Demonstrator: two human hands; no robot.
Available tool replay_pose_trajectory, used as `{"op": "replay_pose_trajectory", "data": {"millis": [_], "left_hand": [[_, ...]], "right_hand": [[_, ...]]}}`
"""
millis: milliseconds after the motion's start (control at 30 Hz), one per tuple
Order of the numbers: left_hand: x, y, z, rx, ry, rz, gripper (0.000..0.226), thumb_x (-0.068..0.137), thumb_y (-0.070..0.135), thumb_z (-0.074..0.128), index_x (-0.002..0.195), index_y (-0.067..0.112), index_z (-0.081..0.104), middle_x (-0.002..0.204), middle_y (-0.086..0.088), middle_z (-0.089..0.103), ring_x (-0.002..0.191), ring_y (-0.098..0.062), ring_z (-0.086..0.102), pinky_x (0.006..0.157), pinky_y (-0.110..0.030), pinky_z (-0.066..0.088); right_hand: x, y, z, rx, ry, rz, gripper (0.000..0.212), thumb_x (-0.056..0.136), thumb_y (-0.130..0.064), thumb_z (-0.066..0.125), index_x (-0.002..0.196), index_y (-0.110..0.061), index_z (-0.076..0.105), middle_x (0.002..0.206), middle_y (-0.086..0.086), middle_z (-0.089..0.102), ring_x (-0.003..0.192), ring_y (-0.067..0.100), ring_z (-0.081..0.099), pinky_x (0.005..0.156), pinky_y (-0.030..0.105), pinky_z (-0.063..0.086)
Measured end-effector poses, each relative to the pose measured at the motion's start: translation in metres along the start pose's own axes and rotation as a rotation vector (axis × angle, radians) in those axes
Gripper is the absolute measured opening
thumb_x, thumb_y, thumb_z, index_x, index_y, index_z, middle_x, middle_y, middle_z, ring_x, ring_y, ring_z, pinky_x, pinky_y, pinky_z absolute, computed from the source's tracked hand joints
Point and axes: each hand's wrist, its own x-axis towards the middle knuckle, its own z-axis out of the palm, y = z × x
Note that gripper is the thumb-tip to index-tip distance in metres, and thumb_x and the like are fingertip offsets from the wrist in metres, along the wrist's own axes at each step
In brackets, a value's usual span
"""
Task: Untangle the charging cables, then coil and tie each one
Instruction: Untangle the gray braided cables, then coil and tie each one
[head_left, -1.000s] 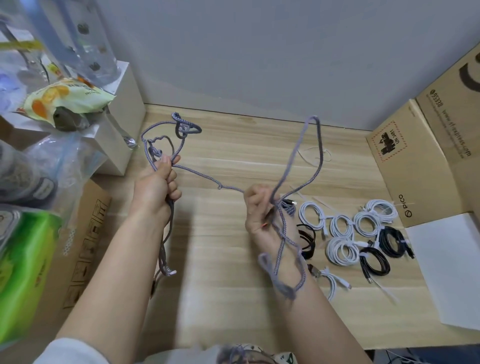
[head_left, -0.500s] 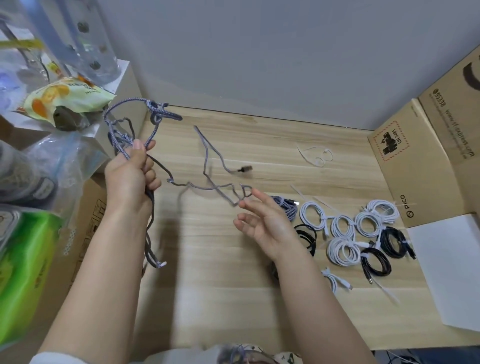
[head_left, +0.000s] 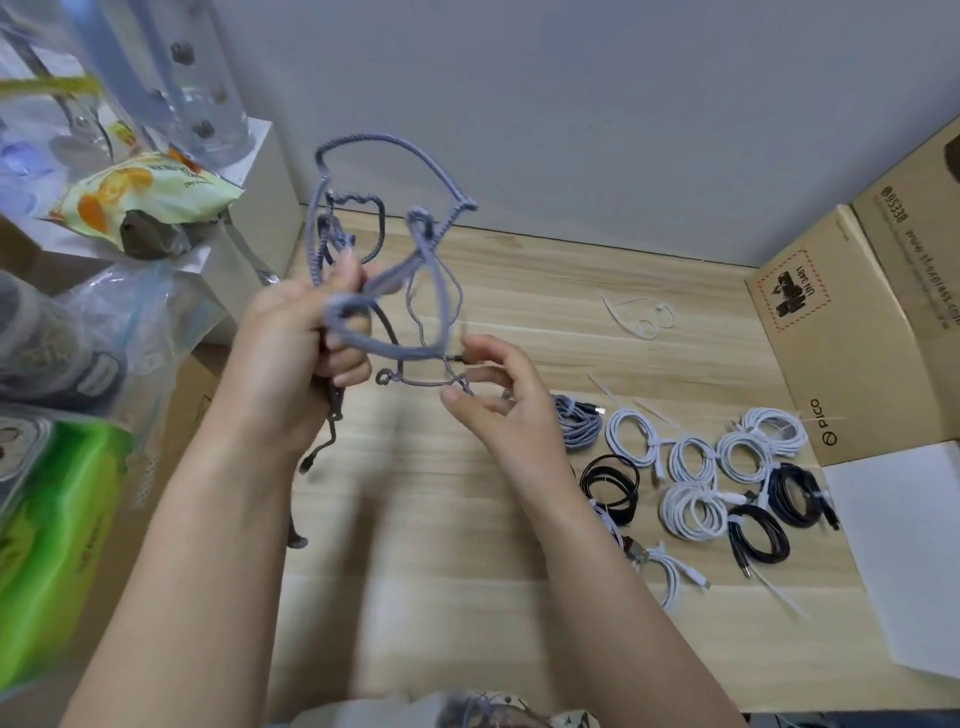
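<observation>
Our left hand (head_left: 296, 358) has swung the grey braided cable (head_left: 384, 208) back to centre, fist clamped on the tangle above the surface (head_left: 467, 519). Right hand (head_left: 493, 395) now pinches a thin strand: untangling continues.

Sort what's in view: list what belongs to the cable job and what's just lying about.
Job: grey braided cable held in left hand; right hand at its thin strand; coiled cables; loose ties.
Lying about: snack bag, cardboard box, white sheet.
</observation>
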Motion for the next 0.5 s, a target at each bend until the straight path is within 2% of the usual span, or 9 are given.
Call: {"op": "replay_pose_trajectory", "data": {"millis": [67, 100, 167, 233, 300, 333, 433, 500], "left_hand": [[0.000, -0.009, 0.009, 0.060, 0.023, 0.000, 0.032, 0.093, 0.031, 0.043, 0.090, 0.006, 0.063, 0.044, 0.009, 0.035, 0.036, -0.003, 0.025, 0.038, -0.015, 0.022], [-0.001, -0.014, 0.014, 0.076, 0.022, 0.005, 0.029, 0.095, 0.029, 0.045, 0.095, 0.007, 0.065, 0.047, 0.008, 0.039, 0.040, -0.005, 0.031, 0.042, -0.015, 0.028], [-0.003, -0.023, 0.022, 0.098, 0.000, 0.023, 0.019, 0.092, 0.024, 0.053, 0.102, 0.014, 0.066, 0.057, 0.008, 0.054, 0.056, -0.010, 0.051, 0.058, -0.020, 0.046], [-0.005, -0.030, 0.028, 0.111, -0.020, 0.012, 0.020, 0.088, 0.016, 0.055, 0.106, 0.017, 0.065, 0.078, 0.006, 0.071, 0.073, -0.011, 0.065, 0.070, -0.022, 0.053], [-0.007, -0.035, 0.031, 0.142, -0.044, -0.016, 0.020, 0.086, 0.012, 0.055, 0.104, 0.012, 0.065, 0.099, 0.002, 0.072, 0.083, -0.008, 0.067, 0.072, -0.019, 0.054], [-0.009, -0.035, 0.031, 0.186, -0.053, -0.031, 0.018, 0.087, 0.010, 0.054, 0.102, 0.008, 0.065, 0.108, 0.002, 0.069, 0.086, -0.005, 0.066, 0.074, -0.019, 0.054], [-0.010, -0.036, 0.027, 0.348, -0.048, -0.059, 0.017, 0.092, 0.011, 0.053, 0.097, 0.000, 0.065, 0.118, 0.007, 0.066, 0.093, -0.005, 0.062, 0.085, -0.028, 0.050], [-0.010, -0.035, 0.025, 0.403, -0.054, -0.050, 0.016, 0.091, 0.012, 0.055, 0.094, 0.003, 0.069, 0.119, 0.001, 0.065, 0.095, -0.011, 0.058, 0.090, -0.034, 0.046]], "right_hand": [[-0.001, -0.015, 0.006, 0.111, -0.078, -0.049, 0.036, 0.074, -0.022, 0.067, 0.106, -0.033, 0.055, 0.109, -0.007, 0.060, 0.093, 0.000, 0.057, 0.082, 0.022, 0.049], [0.000, -0.022, 0.009, 0.143, -0.108, -0.060, 0.037, 0.074, -0.022, 0.067, 0.107, -0.031, 0.053, 0.107, -0.006, 0.059, 0.092, -0.001, 0.057, 0.082, 0.020, 0.049], [0.002, -0.032, 0.013, 0.194, -0.132, -0.044, 0.038, 0.079, -0.015, 0.069, 0.111, -0.023, 0.051, 0.105, -0.006, 0.058, 0.094, 0.003, 0.058, 0.085, 0.022, 0.050], [0.003, -0.039, 0.013, 0.259, -0.095, -0.006, 0.026, 0.088, -0.005, 0.063, 0.108, -0.013, 0.049, 0.102, 0.000, 0.059, 0.088, 0.006, 0.060, 0.078, 0.017, 0.051], [0.004, -0.041, 0.010, 0.286, -0.036, 0.014, 0.011, 0.092, -0.002, 0.053, 0.092, -0.012, 0.048, 0.088, 0.000, 0.060, 0.069, -0.003, 0.060, 0.063, 0.011, 0.047], [0.004, -0.039, 0.007, 0.273, -0.006, 0.024, 0.013, 0.094, -0.003, 0.051, 0.086, -0.014, 0.048, 0.082, -0.003, 0.060, 0.065, -0.004, 0.059, 0.062, 0.011, 0.045], [0.003, -0.032, -0.002, 0.246, 0.073, 0.085, 0.018, 0.096, -0.009, 0.049, 0.081, -0.018, 0.053, 0.078, -0.008, 0.064, 0.079, 0.003, 0.062, 0.077, 0.025, 0.045], [0.002, -0.029, -0.005, 0.315, 0.080, 0.127, 0.015, 0.095, -0.009, 0.051, 0.083, -0.018, 0.055, 0.083, -0.006, 0.065, 0.087, 0.011, 0.063, 0.078, 0.027, 0.046]]}}
